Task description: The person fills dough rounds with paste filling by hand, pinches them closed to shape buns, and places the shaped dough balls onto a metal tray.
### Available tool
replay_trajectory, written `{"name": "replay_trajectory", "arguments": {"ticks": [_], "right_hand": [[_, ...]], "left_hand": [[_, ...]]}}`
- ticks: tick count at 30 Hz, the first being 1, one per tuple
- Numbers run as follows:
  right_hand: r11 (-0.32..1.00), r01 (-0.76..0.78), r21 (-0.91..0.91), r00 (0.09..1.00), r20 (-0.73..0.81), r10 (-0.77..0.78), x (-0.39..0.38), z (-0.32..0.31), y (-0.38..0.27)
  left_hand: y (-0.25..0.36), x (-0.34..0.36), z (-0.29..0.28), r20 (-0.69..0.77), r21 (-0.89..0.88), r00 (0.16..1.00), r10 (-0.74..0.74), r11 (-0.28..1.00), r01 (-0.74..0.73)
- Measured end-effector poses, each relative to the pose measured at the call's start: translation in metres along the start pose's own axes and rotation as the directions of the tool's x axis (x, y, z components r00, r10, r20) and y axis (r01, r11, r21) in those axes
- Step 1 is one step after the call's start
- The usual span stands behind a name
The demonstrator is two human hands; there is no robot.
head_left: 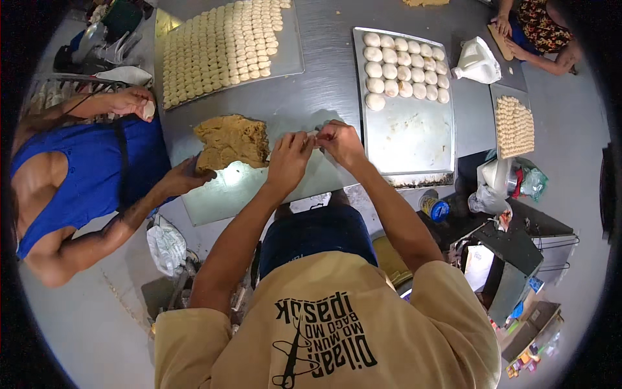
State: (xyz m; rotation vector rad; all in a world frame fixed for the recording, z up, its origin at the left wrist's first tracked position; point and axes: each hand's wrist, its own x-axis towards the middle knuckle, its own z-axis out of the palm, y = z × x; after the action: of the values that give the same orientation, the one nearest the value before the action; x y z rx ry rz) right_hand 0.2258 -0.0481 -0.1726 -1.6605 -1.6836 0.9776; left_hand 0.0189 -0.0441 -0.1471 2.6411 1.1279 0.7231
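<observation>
Between my left hand (290, 154) and my right hand (341, 142), the fingertips pinch a small pale piece of dough (313, 137), mostly hidden by the fingers. Both hands are closed on it, just above the metal table (317, 91). Left of my left hand lies a big lump of brown paste (232, 139) with a rough, torn right side. To the right of my right hand is a metal tray (414, 139) with rows of round dough balls (403, 68) in its far half.
A tray (299, 55) of many small dough pieces lies far left. At left, a co-worker in blue has one hand (184, 178) at the paste and a pale piece in the other. A white plastic jug (478, 61), another tray (515, 126) and a second person's hands (512, 42) are right.
</observation>
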Motion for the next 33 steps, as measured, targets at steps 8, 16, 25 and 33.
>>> {"name": "replay_trajectory", "arguments": {"ticks": [8,16,25,33], "right_hand": [[0.982,-0.049,-0.185,0.961,-0.275,-0.004,0.046,0.006,-0.045],[0.71,-0.022,-0.704,0.927,-0.28,-0.249,0.059,0.054,-0.019],[0.902,0.147,-0.406,0.969,-0.122,-0.213,-0.04,0.052,-0.012],[0.979,-0.188,0.075,0.903,-0.379,0.202,-0.065,-0.059,-0.029]], "left_hand": [[-0.006,-0.013,-0.057,-0.052,-0.385,0.876,-0.48,0.819,0.426],[-0.028,-0.105,-0.09,0.143,-0.395,0.83,-0.539,0.738,0.547],[-0.018,-0.09,-0.091,0.339,-0.486,0.841,-0.422,0.687,0.541],[0.009,-0.001,-0.041,0.191,-0.511,0.934,-0.301,0.782,0.357]]}}
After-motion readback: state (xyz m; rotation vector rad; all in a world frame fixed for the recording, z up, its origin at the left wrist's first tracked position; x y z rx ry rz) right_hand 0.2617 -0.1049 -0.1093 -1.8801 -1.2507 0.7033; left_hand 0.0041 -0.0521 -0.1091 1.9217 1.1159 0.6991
